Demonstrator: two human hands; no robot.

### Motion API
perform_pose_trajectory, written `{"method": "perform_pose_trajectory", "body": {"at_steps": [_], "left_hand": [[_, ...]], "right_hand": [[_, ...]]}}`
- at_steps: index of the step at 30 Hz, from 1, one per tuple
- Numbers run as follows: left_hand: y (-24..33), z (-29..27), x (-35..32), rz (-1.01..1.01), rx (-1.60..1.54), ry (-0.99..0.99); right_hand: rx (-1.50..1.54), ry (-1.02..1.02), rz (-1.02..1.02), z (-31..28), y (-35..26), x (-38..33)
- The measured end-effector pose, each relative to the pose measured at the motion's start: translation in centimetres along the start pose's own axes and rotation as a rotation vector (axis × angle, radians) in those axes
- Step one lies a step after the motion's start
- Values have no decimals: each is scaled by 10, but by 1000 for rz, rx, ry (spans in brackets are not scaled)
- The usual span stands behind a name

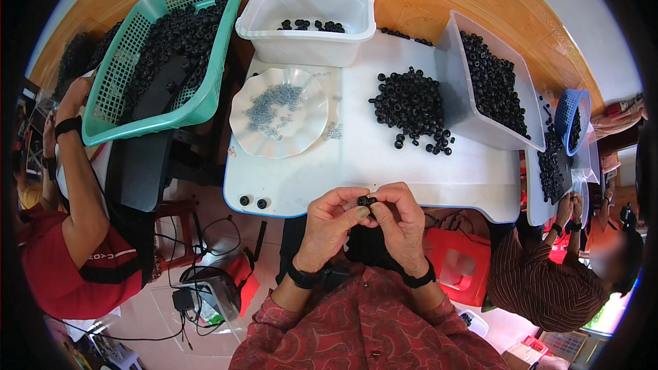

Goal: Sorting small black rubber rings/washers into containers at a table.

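Observation:
Just past the table's near edge, my left hand (326, 226) and my right hand (401, 223) meet at the fingertips. Pinched between both thumbs and forefingers is a small black ring-shaped part (365, 201); the fingers cover much of it. A heap of similar black parts (410, 106) lies on the white table (315, 181) beyond my hands. Left of the heap, a white scalloped plate (312, 137) carries many small clear pieces (274, 106). Two loose black parts (262, 203) rest at the table's near left corner.
At the back stands a white tub (308, 48) with some black parts. A translucent bin (490, 138) at right and a green basket (151, 125) at left hold many more. Co-workers sit on both sides. Red stools (458, 267) and cables (195, 294) are below.

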State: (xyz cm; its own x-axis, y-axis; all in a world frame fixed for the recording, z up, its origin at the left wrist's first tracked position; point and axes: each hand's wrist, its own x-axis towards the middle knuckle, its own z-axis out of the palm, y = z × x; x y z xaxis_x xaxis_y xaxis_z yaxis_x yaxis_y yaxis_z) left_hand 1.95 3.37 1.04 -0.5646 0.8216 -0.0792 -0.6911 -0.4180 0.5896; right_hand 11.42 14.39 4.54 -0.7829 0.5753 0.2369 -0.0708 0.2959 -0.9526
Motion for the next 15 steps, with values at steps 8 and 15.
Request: {"method": "perform_pose_trajectory", "body": {"at_steps": [8, 15], "left_hand": [[-1, -1, 1, -42, -141, -26], [-4, -5, 1, -45, -203, -35]], "right_hand": [[206, 54, 112, 5, 5, -5], [193, 58, 109, 7, 3, -4]]}}
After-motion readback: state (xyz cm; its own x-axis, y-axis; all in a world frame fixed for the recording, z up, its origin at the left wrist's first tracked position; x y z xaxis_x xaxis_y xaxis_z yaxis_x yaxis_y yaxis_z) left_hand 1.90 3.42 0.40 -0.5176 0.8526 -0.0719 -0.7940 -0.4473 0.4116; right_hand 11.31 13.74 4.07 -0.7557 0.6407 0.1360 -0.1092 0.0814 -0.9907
